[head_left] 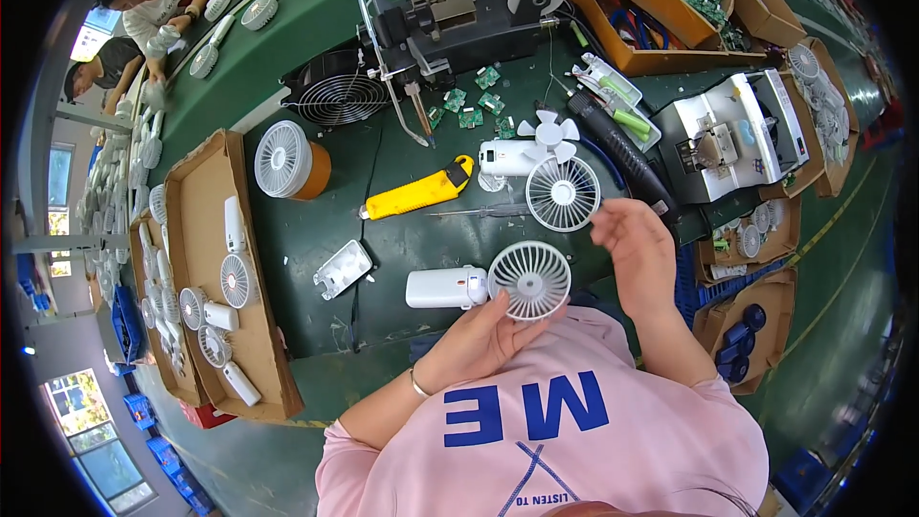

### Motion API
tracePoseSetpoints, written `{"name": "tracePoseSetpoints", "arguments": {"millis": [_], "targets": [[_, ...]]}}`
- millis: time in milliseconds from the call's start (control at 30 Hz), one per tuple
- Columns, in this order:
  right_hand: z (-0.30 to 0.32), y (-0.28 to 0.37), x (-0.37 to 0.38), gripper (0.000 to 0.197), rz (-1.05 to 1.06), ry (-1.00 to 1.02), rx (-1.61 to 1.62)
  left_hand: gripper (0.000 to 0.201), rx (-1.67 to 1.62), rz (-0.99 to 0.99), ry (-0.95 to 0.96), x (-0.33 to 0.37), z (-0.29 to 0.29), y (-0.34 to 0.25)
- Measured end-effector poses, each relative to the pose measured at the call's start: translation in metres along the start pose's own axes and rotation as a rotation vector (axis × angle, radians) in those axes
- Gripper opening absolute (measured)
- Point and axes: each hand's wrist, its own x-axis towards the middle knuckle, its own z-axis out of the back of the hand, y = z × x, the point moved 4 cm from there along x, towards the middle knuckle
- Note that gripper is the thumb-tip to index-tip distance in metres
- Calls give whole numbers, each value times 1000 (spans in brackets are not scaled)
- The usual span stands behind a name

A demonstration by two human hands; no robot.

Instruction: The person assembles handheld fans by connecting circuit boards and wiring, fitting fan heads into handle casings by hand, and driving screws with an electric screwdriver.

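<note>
My left hand (479, 340) is closed around the lower edge of a white handheld fan (529, 280), whose handle (445, 288) points left. Its round grille faces up near the table's front edge. My right hand (639, 254) is loosely curled, fingers apart, beside the rim of a loose round white grille (563, 193); I see nothing held in it. Just above that grille lies an opened fan body (510, 158) with bare white blades (550, 135). A white handle shell (343, 269) rests on the green mat to the left.
A yellow utility knife (416, 194) and a thin screwdriver (479, 212) lie mid-table. Behind stand a soldering machine (421, 48) and small green circuit boards (471, 118). An orange tub (316, 172), a carton of fans (206, 230) and a white machine (737, 134) flank the workspace. Co-workers sit far left.
</note>
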Motion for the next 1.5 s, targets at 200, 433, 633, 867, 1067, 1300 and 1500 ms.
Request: {"name": "tracePoseSetpoints", "arguments": {"millis": [200, 433, 633, 867, 1067, 1300, 1500], "targets": [[48, -9, -14, 58, -384, -204, 1142, 98, -399, 244, 119, 9, -6, 9], [54, -7, -13, 52, -302, -263, 781, 37, 1524, -585, 104, -14, -38, -44], [28, 70, -2, 57, 553, -487, -311, 58, 1892, -726, -305, 0, -22, -57], [8, 153, -11, 66, 1262, -114, -618, 58, 1929, -870, -520, 7, -18, -51], [-43, 76, 36, 96, 248, 846, 102, 56, 1896, -858, -546, 7, -16, -54], [-33, 60, 32, 83, 250, 502, -55, 57, 1830, -897, -542, 5, -12, -55], [-77, 62, -5, 64, 635, 345, -36, 57, 1820, -897, -534, 5, -13, -57]]}}
